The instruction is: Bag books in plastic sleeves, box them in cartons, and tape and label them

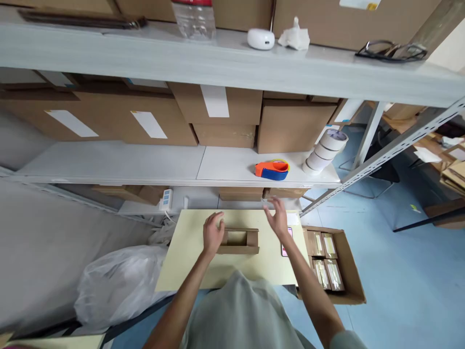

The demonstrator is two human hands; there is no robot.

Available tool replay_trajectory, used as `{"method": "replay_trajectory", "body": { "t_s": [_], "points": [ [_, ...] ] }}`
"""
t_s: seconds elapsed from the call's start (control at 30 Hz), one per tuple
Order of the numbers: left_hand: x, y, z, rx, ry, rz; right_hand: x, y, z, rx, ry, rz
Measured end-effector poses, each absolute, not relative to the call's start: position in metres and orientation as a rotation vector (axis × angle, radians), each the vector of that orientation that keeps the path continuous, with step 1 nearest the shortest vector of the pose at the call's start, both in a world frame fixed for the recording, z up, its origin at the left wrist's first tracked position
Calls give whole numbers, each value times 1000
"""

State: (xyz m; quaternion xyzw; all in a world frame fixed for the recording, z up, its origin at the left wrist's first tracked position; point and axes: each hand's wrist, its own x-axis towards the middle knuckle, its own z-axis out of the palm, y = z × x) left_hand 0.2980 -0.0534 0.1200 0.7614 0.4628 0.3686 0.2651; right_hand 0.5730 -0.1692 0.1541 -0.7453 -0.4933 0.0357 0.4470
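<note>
A small open cardboard box [238,249] lies on the pale yellow table [181,261], with a light-coloured piece visible inside it. My left hand [213,232] is at the box's left end, fingers curved and apart, with nothing seen in them; whether it touches the box I cannot tell. Above the table's back edge, to the right of the box, my right hand [277,217] is raised with its fingers spread and holds nothing. A phone [285,249] lies partly under my right wrist. On the shelf beyond sits an orange and blue tape dispenser [272,170].
Behind the table, the shelf [156,162] bears large cartons [294,126] and stacked white tape rolls [323,152]. An open carton [350,271] with several small taped boxes stands at the table's right. A clear plastic bag [119,286] is at the left.
</note>
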Motion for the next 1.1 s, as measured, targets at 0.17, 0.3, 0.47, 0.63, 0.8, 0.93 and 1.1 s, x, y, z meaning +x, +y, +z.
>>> {"method": "replay_trajectory", "body": {
  "t_s": [0.17, 0.3, 0.47, 0.63, 0.8, 0.93, 1.1],
  "points": [
    [345, -11, 212, 2029, 1079, 1316, 651, -87, 246, -2021, -1476, -247],
    [358, 1, 262, 1985, 1047, 1351, 669, -55, 264, -2260, -1624, -162],
    [342, -9, 279, 1941, 984, 1255, 665, -59, 266, -2327, -1725, -98],
    [315, -37, 264, 1835, 872, 1194, 631, -95, 266, -2247, -1833, -111],
    [296, -71, 251, 1822, 831, 1244, 573, -148, 269, -2098, -2024, -198],
    [274, -91, 252, 1782, 813, 1300, 530, -179, 279, -1968, -2099, -204],
    [242, -94, 256, 1723, 787, 1287, 492, -196, 294, -1910, -2204, -153]
  ]
}}
